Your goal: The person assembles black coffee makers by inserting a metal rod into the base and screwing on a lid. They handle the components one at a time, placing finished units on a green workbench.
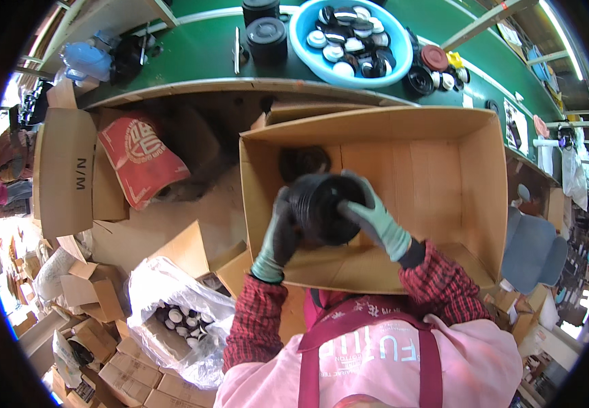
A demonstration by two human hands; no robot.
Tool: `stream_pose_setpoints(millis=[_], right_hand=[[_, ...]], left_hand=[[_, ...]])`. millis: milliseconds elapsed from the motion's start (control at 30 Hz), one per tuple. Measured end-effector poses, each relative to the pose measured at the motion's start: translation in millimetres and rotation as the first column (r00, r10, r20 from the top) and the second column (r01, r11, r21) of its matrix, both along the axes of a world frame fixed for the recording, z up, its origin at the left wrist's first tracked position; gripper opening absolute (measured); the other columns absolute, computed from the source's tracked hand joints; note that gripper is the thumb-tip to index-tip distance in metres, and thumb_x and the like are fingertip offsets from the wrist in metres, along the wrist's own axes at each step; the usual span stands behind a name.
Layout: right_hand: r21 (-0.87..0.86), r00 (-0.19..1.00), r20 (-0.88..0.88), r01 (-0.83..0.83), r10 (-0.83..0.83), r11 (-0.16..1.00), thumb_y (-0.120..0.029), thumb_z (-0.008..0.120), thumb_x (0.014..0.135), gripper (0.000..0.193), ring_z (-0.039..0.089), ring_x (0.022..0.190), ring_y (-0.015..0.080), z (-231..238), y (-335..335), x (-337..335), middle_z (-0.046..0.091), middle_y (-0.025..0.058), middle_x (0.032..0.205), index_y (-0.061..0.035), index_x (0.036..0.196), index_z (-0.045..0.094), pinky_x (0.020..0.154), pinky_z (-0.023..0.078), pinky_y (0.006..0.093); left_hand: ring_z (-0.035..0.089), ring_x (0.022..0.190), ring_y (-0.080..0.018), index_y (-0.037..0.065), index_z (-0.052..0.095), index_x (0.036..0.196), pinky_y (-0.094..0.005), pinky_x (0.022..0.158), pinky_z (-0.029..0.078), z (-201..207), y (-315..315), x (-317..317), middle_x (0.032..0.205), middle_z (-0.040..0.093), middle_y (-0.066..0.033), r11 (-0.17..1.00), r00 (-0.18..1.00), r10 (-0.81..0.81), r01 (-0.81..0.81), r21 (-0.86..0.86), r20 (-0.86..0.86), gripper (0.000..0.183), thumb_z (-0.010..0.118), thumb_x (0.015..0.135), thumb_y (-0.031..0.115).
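Note:
Both hands wear gloves, pale green at the cuff and dark over the palm and fingers. Between them is a black ribbed cylinder (315, 204), tilted and slightly blurred, over the near left part of a large open cardboard box (430, 170). My left hand (281, 234) is closed along its left side. On the other side, my right hand (376, 214) grips it, the thumb lying across its dark round end. Lower in the box, by the far left corner, lies a dark round piece (304, 162), partly covered by the cylinder and my hands.
Beyond the box runs a green worktable (192, 54) with a blue basin (294, 51) of black-and-white round pieces and a black lidded canister (267, 39). A plastic-lined carton (148, 292) stands at lower left, a red printed sack (141, 156) farther off, a grey-blue chair (532, 248) at right.

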State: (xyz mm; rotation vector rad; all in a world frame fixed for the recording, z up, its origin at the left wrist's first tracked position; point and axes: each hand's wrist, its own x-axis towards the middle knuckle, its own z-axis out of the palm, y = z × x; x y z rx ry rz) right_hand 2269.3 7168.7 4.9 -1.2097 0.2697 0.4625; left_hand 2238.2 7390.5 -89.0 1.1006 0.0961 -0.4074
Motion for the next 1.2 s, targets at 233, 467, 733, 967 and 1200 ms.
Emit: stream_pose_setpoints(millis=[233,467,733,967,1200], right_hand=[[0.251,0.980,-0.188,-0.008,0.058,0.968,-0.029,0.064,0.101,0.058,0.058,0.125,0.0159,4,-2,30,0.055,0.0035,0.141,-0.0135,0.151,0.040,0.100,0.053,0.0343],[0.007,0.972,-0.178,-0.151,0.150,0.988,-0.049,0.061,0.101,0.066,0.059,0.123,0.0175,5,8,107,0.053,0.0045,0.139,-0.0182,0.152,0.034,0.091,0.058,0.0389],[-0.253,0.850,0.355,-0.313,0.389,0.915,-0.041,0.063,0.100,0.072,0.048,0.136,0.0369,-9,27,184,0.038,0.0189,0.154,-0.0163,0.157,0.026,0.103,0.051,0.0470],[-0.268,0.801,0.598,0.204,-0.004,0.942,-0.014,0.066,0.099,0.039,0.057,0.117,0.0254,-55,59,224,0.054,0.0153,0.134,-0.0012,0.134,0.055,0.101,0.048,0.0369],[0.533,0.956,0.157,-0.293,0.247,0.794,-0.052,0.042,0.108,0.059,0.062,0.121,0.0201,-29,67,294,0.064,0.0102,0.131,-0.0041,0.140,0.053,0.110,0.045,0.0405]], left_hand=[[0.052,0.130,-0.0179,0.018,0.044,0.152,-0.0360,0.100,0.047,24,10,33,0.145,0.055,-0.0023,0.945,0.934,0.138,-0.223,-0.238,-0.328,0.057,0.047,0.106,0.052],[0.058,0.124,-0.0149,0.024,0.047,0.149,-0.0366,0.095,0.049,24,23,108,0.139,0.060,0.0025,0.955,0.962,0.140,-0.194,-0.225,-0.235,0.052,0.047,0.105,0.053],[0.051,0.135,-0.0356,0.006,0.046,0.147,-0.0577,0.114,0.042,-48,50,183,0.150,0.049,-0.0179,0.633,0.994,0.069,-0.113,-0.766,-0.090,0.047,0.045,0.108,0.032],[0.034,0.147,-0.0419,0.016,0.030,0.159,-0.0581,0.124,0.025,-40,60,183,0.161,0.035,-0.0150,0.767,0.988,0.079,-0.144,-0.625,-0.130,0.091,0.056,0.092,0.071],[0.045,0.143,-0.0353,0.008,0.035,0.156,-0.0525,0.119,0.037,35,78,261,0.156,0.042,-0.0171,0.763,0.992,0.128,-0.091,-0.640,0.012,0.076,0.053,0.100,0.057]])
